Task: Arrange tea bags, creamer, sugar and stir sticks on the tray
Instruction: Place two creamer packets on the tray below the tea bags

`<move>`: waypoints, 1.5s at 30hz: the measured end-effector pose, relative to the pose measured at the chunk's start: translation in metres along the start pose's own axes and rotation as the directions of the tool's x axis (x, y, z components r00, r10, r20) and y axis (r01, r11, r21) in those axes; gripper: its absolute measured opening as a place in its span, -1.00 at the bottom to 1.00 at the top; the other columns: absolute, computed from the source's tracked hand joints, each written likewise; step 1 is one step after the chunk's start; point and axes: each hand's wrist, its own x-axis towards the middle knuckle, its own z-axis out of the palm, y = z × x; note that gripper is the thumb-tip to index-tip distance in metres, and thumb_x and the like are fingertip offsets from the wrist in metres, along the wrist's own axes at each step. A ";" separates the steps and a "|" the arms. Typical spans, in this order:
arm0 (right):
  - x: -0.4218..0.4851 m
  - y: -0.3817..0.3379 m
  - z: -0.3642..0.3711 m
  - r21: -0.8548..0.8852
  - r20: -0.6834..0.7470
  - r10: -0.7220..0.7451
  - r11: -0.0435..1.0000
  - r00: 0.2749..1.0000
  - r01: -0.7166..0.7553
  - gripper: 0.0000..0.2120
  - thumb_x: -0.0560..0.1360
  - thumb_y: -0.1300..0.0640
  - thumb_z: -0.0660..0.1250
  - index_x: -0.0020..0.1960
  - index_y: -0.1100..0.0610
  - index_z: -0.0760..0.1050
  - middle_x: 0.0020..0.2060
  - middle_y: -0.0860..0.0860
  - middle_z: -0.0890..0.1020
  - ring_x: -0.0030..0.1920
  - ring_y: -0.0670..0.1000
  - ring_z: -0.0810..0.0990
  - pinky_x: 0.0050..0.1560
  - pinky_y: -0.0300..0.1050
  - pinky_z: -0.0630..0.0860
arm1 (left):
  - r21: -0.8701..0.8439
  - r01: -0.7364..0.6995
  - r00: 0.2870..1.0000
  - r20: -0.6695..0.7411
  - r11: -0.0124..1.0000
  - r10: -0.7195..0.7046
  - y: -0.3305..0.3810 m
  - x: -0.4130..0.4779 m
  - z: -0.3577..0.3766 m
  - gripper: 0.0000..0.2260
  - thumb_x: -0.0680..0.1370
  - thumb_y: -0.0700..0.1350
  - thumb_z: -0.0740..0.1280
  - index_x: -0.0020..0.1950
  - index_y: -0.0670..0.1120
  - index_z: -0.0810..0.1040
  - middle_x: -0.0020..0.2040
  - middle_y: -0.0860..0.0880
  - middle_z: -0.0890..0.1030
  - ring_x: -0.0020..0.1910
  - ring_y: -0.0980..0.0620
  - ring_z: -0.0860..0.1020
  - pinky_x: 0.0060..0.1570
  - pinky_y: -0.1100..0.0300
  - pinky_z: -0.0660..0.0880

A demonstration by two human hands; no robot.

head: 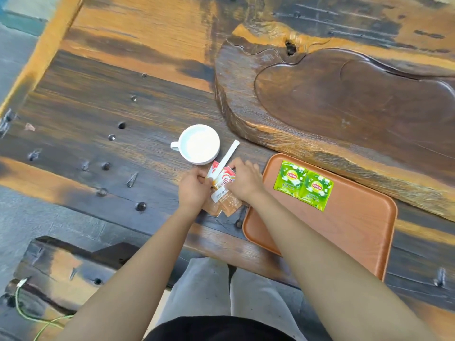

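Here, sachets [222,183] between both hands [194,187], beside tray [357,230]

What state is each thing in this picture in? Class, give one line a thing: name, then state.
Tray: flat on table, mostly bare.
Green tea bags: two, sealed, side by side on tray.
Cup: upright, off tray.
Packets: bunched on table, off tray.
Left hand: gripping packets.
Right hand: gripping packets.

Tray [344,232] mostly bare below tea bags [304,185], cup [199,143] crowding sachets [222,183]
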 end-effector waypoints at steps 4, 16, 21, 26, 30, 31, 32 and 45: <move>-0.001 0.002 -0.001 0.089 0.002 0.005 0.996 1.000 -0.005 -0.67 0.39 0.15 0.39 0.13 0.16 0.45 0.16 0.16 0.46 0.23 0.18 0.34 0.22 -0.04 0.31 | -0.039 -0.005 1.000 -0.019 0.999 0.004 -0.004 -0.008 -0.008 -0.92 0.46 -0.19 0.28 -0.17 -0.12 0.57 -0.35 0.04 0.51 -0.21 0.00 0.49 -0.26 0.21 0.33; -0.015 -0.002 -0.037 0.598 -0.172 0.060 0.800 0.983 0.056 -0.89 0.42 0.25 0.33 -0.07 0.11 0.47 -0.17 -0.01 0.54 -0.14 -0.02 0.48 -0.08 -0.14 0.37 | -0.024 -0.152 0.988 -0.038 0.988 0.151 0.002 -0.032 -0.026 -0.85 0.50 -0.18 0.27 0.01 -0.12 0.58 -0.06 -0.04 0.63 -0.10 0.03 0.53 -0.09 0.22 0.38; -0.020 -0.008 -0.059 0.694 -0.212 0.101 0.716 0.972 0.077 -0.92 0.40 0.24 0.35 -0.15 0.11 0.48 -0.20 0.03 0.58 -0.16 0.02 0.53 -0.16 -0.11 0.39 | -0.206 -0.218 0.976 -0.026 0.954 0.217 0.034 -0.038 -0.023 -0.77 0.50 -0.17 0.31 0.14 -0.13 0.52 0.06 -0.06 0.61 0.00 0.06 0.54 -0.09 0.32 0.41; -0.032 -0.007 -0.080 0.732 -0.170 0.011 0.671 0.985 0.118 -0.88 0.40 0.27 0.38 -0.19 0.08 0.49 -0.25 0.03 0.58 -0.17 0.03 0.52 -0.11 -0.09 0.40 | -0.539 -0.042 0.973 0.170 0.841 0.158 0.067 -0.034 -0.028 -0.73 0.51 -0.11 0.31 0.21 -0.06 0.48 0.01 -0.04 0.61 -0.03 0.06 0.56 -0.10 0.32 0.51; -0.043 0.002 -0.091 0.634 -0.126 -0.064 0.763 0.990 0.130 -0.83 0.41 0.21 0.39 -0.27 0.01 0.46 -0.30 -0.02 0.56 -0.25 -0.01 0.50 -0.17 -0.11 0.40 | -0.659 0.085 0.900 0.372 0.747 0.226 0.080 -0.036 -0.034 -0.89 0.54 -0.21 0.24 -0.10 -0.12 0.56 -0.37 0.06 0.67 -0.35 0.14 0.61 -0.39 0.33 0.55; -0.045 0.006 -0.090 0.597 -0.154 -0.040 0.792 0.987 0.125 -0.88 0.41 0.18 0.40 -0.23 0.03 0.47 -0.29 -0.04 0.55 -0.25 -0.03 0.49 -0.20 -0.13 0.38 | -0.655 0.099 0.893 0.391 0.749 0.224 0.082 -0.037 -0.033 -0.88 0.54 -0.24 0.24 -0.14 -0.11 0.54 -0.41 0.07 0.66 -0.39 0.17 0.61 -0.44 0.34 0.54; -0.049 0.010 -0.089 0.576 -0.190 0.011 0.811 0.982 0.103 -0.89 0.40 0.13 0.42 -0.14 0.08 0.50 -0.24 -0.04 0.55 -0.22 -0.02 0.50 -0.19 -0.15 0.37 | -0.651 0.110 0.891 0.399 0.751 0.215 0.083 -0.039 -0.032 -0.88 0.54 -0.25 0.24 -0.15 -0.11 0.53 -0.43 0.08 0.66 -0.42 0.19 0.61 -0.46 0.34 0.54; -0.113 0.115 -0.020 0.781 -0.157 0.431 0.605 0.889 -0.155 -0.84 0.39 0.19 0.41 -0.25 -0.03 0.49 -0.24 0.21 0.62 -0.20 0.19 0.58 -0.06 0.25 0.53 | -0.545 0.230 0.900 0.434 0.806 0.036 0.060 -0.057 -0.010 -0.88 0.53 -0.34 0.23 -0.12 -0.15 0.48 -0.22 -0.10 0.58 -0.48 0.18 0.60 -0.49 0.33 0.53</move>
